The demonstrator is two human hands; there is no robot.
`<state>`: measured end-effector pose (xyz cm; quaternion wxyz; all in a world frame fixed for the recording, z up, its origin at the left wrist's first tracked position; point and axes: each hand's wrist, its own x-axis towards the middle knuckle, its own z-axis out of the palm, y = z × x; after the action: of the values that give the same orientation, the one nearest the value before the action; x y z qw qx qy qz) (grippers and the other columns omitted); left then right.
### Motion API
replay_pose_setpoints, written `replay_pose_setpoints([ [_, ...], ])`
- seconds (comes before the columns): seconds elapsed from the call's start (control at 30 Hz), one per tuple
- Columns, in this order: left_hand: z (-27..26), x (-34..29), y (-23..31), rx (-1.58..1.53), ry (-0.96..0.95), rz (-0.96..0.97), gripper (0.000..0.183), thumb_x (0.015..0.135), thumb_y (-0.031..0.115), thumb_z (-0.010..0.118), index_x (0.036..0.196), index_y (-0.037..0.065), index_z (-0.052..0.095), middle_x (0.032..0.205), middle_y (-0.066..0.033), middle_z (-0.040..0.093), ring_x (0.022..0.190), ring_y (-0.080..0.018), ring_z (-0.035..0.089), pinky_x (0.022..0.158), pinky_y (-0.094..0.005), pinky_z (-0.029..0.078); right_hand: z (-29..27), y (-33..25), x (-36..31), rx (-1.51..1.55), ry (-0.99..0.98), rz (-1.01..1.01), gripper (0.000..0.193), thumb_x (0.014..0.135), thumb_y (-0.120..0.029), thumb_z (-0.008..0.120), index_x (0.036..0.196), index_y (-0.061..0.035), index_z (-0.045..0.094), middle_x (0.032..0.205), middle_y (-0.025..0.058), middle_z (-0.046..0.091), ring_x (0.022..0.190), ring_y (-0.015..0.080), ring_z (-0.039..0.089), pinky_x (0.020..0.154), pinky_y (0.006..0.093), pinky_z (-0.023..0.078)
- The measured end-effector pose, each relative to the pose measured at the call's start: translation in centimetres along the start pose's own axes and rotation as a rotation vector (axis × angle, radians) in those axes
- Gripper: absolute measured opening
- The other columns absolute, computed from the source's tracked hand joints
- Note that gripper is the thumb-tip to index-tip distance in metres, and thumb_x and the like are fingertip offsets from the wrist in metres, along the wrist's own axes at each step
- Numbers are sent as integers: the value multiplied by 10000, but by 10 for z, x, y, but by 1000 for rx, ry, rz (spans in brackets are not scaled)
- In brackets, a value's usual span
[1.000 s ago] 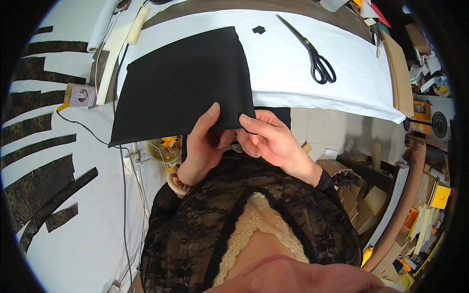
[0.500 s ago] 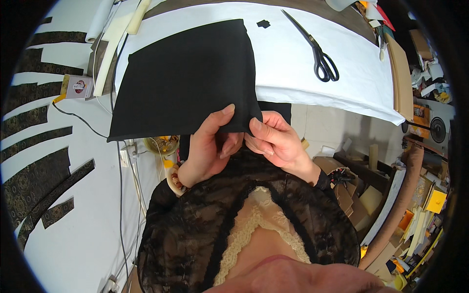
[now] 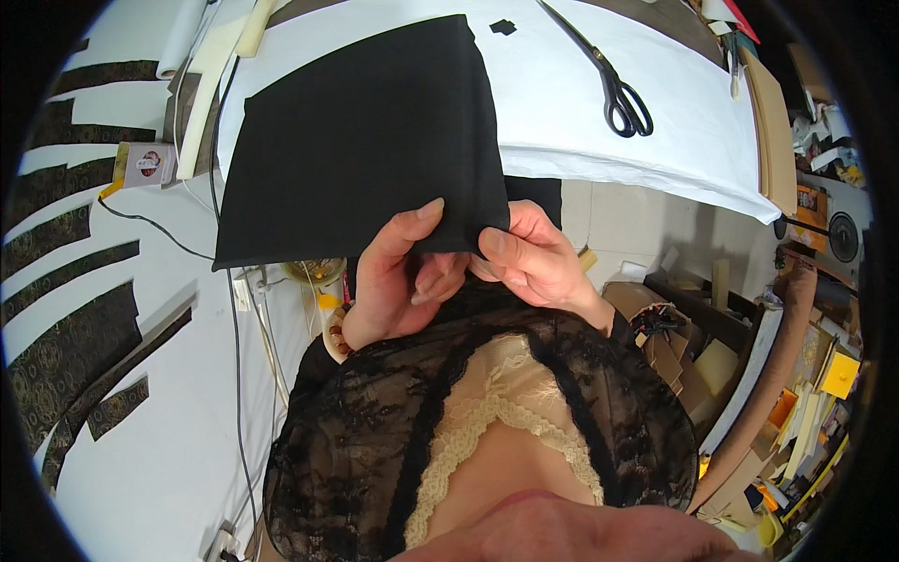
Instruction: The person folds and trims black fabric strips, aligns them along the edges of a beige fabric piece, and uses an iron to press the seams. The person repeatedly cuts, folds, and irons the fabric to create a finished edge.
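Observation:
A flat black fabric-covered panel (image 3: pixel 361 140) with a raised right side lies partly on the white-covered table, its near edge jutting out toward me. At its near right corner both my hands are gripping the cloth. My left hand (image 3: pixel 398 267) has its thumb on top of the near edge and its fingers curled underneath. My right hand (image 3: pixel 543 258) pinches the corner, thumb pressed on the black cloth, other fingers partly hidden below. Beyond the panel lie a small black scrap (image 3: pixel 503 27) and black-handled scissors (image 3: pixel 613 89).
The white table cover (image 3: pixel 646 164) ends in a near edge to the right. On the left, several patterned dark strips (image 3: pixel 75 342) lie on a white surface, with a small box (image 3: pixel 148 163) and cables. Cardboard and scraps crowd the right, beside a long brown roll (image 3: pixel 782 370).
The view has shifted slightly, so the table and scissors sit higher in the picture. Both hands keep hold of the panel's near right corner, with little change in grip.

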<state>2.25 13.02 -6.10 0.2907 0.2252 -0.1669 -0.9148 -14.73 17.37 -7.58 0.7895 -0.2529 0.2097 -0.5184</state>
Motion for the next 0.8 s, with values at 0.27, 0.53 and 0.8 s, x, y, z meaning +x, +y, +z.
replay_pose_setpoints([
  [0.27, 2, 2, -1, -31, 3, -34, 459, 1004, 331, 425, 662, 51, 547, 436, 34, 377, 345, -70, 300, 361, -207, 230, -13, 9, 0, -95, 19, -52, 222, 982, -189, 587, 840, -23, 624, 678, -26, 517, 562, 43, 378, 490, 200, 280],
  [0.53, 7, 4, -6, 65, 46, -38, 459, 989, 325, 463, 613, 72, 537, 428, 32, 378, 342, -76, 300, 355, -216, 217, -25, 12, -1, -89, -45, -56, 254, 979, -229, 602, 858, -8, 640, 688, 1, 564, 540, 39, 395, 483, 187, 284],
  [0.8, 13, 2, 0, 202, 28, 9, 563, 994, 377, 454, 507, 95, 481, 404, 2, 382, 352, -99, 298, 399, -249, 226, -37, 20, -7, -15, -84, 7, 394, 966, -380, 600, 857, -3, 637, 594, 22, 534, 479, 55, 380, 459, 213, 296],
])
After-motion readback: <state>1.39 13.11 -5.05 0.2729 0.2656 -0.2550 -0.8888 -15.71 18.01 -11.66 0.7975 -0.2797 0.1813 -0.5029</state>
